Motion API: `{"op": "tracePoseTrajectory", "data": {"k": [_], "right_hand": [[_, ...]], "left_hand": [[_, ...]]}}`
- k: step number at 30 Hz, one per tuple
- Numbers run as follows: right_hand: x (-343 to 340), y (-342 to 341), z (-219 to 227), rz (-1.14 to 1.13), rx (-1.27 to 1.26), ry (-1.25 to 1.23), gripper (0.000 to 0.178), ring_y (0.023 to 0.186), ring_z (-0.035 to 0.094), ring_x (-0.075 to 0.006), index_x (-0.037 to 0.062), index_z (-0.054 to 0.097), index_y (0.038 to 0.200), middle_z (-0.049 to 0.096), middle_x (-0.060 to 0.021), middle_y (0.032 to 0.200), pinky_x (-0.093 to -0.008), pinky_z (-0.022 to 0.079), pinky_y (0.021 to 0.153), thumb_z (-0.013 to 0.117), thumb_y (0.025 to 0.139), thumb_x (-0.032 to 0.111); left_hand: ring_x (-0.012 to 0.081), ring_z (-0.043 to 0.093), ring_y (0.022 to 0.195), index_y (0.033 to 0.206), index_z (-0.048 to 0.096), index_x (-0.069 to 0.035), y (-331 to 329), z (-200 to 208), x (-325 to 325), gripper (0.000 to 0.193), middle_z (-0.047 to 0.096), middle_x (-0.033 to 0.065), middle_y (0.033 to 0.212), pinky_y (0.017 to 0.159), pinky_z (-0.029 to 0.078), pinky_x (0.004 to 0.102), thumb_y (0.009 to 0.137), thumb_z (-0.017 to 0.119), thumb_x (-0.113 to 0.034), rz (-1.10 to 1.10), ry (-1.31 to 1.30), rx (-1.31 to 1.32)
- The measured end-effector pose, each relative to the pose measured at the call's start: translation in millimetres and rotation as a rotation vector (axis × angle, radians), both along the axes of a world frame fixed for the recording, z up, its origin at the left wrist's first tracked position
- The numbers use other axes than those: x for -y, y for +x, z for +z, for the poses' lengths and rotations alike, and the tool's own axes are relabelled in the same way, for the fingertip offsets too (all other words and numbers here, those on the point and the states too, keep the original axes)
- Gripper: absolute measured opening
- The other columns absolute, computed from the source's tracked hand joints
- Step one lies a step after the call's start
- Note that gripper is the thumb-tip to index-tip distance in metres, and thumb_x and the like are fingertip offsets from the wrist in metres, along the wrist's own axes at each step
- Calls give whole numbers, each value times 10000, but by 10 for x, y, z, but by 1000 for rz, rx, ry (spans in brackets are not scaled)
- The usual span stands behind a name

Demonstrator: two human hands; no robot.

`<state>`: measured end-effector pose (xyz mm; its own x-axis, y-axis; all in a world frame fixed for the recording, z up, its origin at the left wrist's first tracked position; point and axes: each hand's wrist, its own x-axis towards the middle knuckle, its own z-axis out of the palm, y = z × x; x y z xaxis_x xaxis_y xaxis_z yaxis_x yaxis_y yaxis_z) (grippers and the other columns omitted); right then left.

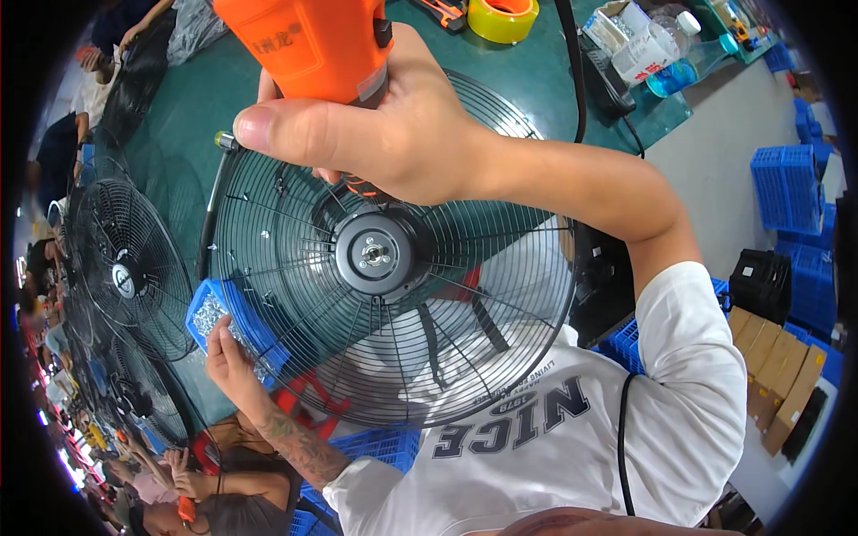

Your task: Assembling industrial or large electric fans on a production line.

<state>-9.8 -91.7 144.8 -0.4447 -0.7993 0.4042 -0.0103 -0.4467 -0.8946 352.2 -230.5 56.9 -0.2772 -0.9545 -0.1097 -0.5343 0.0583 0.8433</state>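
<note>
Two hands work at a round black wire fan guard [393, 268] lying flat over the green table [527, 80].
Right hand [393, 134], arm bent across, clamps an orange power screwdriver [308, 45]; left hand [228, 357], wrist cocked, reaches into a blue plastic bin of small screws [214, 308], fingers seemingly pinched together.
</note>
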Motion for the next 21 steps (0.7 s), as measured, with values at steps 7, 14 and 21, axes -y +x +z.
{"op": "tracePoseTrajectory", "data": {"k": [7, 14, 21], "right_hand": [[58, 20, 22, 65, 18, 42, 279, 702, 585, -78, 56, 652, 909, 633, 14, 753, -281, 484, 662, 816, 825, 265], [79, 12, -23, 67, 3, 39, 299, 745, 622, -126, 47, 688, 941, 676, -25, 796, -311, 508, 723, 809, 815, 290], [86, -12, -50, 37, -9, 22, 340, 774, 624, -173, 58, 691, 934, 676, -52, 820, -336, 504, 759, 807, 789, 343]], "left_hand": [[64, 566, 891, 1237, 656, 61, 19, -177, 106, 349, 662, 27, 1038, 808, 459, 211, 1082, 524, -223, -42, 9, -59], [80, 574, 933, 1230, 658, 73, -41, -164, 130, 354, 671, 33, 1068, 852, 463, 223, 1082, 526, -220, -82, -35, -75], [73, 574, 924, 1219, 668, 71, -184, -87, 153, 340, 681, 26, 1042, 847, 460, 217, 1076, 540, -210, -132, -78, -8]]}}
